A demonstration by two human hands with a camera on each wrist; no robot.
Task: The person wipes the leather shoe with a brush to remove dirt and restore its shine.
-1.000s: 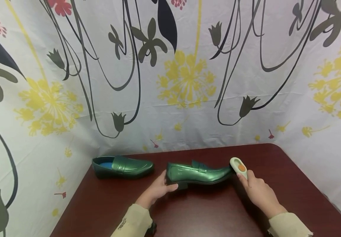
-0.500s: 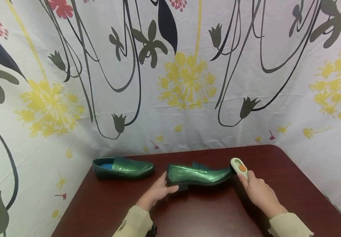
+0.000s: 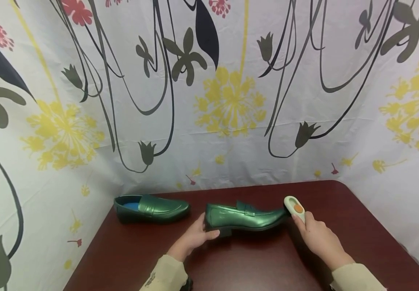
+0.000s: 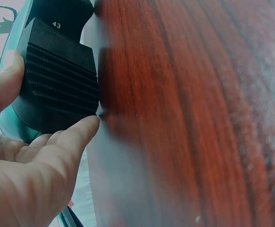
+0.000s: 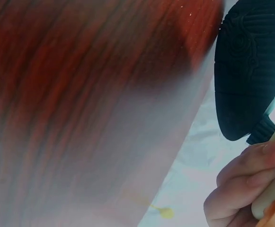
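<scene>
Shoe (image 3: 243,218) gripped by the heel (image 4: 60,80), brush (image 3: 293,205) at its toe (image 5: 236,111).
My left hand (image 3: 196,234) curls thumb and fingers round the heel, holding the shoe above the table (image 3: 267,260), likely bracing it; my right hand (image 3: 322,239) wraps firmly round the brush. From here I see the other shoe (image 3: 163,209) off left, probably parked out of the way.

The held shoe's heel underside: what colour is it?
The heel underside is black, shown best in the left wrist view.
</scene>
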